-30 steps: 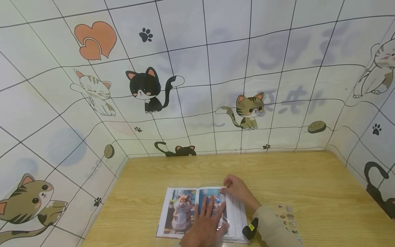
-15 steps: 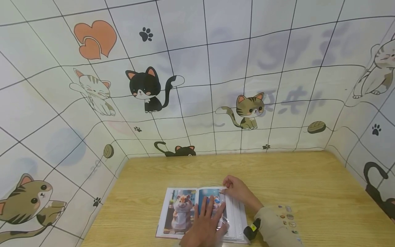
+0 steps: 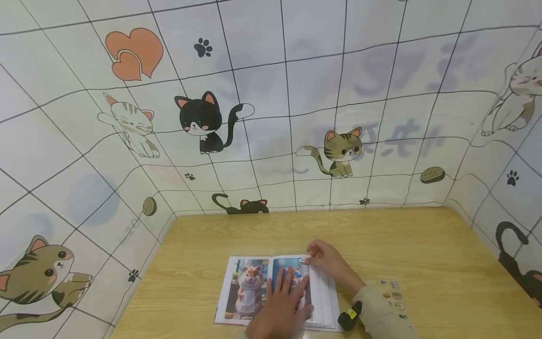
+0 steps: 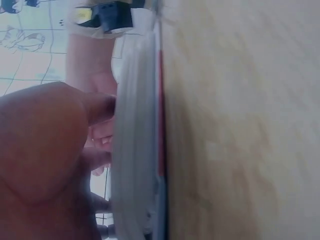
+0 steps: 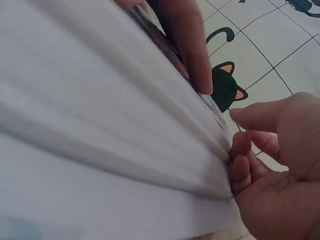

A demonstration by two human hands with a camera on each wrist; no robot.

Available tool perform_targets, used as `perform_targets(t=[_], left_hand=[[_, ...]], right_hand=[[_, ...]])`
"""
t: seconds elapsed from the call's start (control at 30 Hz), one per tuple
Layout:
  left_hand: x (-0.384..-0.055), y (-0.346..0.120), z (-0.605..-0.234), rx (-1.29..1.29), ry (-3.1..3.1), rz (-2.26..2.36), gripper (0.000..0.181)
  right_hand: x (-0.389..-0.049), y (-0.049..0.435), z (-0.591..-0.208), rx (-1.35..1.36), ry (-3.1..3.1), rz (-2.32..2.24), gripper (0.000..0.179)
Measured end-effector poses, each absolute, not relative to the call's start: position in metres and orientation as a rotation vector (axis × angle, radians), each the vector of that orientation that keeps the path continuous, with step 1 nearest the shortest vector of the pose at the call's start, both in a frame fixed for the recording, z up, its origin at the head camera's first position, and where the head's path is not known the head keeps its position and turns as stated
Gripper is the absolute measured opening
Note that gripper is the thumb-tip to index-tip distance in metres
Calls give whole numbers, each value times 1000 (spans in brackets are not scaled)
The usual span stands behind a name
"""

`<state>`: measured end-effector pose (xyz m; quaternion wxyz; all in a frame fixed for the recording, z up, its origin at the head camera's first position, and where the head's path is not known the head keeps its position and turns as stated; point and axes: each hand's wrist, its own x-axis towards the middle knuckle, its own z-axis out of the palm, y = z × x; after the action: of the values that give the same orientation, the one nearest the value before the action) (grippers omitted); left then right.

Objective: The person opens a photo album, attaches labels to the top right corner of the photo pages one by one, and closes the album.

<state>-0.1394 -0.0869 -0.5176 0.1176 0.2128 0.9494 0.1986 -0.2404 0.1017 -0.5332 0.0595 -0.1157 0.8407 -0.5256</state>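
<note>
An open photo album lies on the table, a hamster picture on its left page. Spread across the blue picture on the right page, my left hand presses with straight fingers. My right hand holds the album's upper right corner, thumb by the clear film and fingers curled at the page edges. The right wrist view shows those curled fingertips against the stacked pages. Seen edge-on in the left wrist view, the thick pages lie beside my left hand.
A transparent sheet of small stickers lies right of the album, partly behind the right sleeve. A black device is strapped to the right wrist. Wood-grain table meets cat-printed curtain walls at the back and sides.
Both hands stay almost in place. The right wrist and sleeve have shifted slightly to the right; the head view has moved a little.
</note>
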Motion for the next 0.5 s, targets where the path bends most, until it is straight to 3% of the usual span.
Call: perform_targets(t=[0.23,0.5], left_hand=[[-148,-105,-514,740,2806,776,58],[-166,-153,-500,866,3079,747,49]], right_hand=[[-232,117,-522,-444,2519,-1623,17],[-226,167,-510,-530,2715,-1456,25]])
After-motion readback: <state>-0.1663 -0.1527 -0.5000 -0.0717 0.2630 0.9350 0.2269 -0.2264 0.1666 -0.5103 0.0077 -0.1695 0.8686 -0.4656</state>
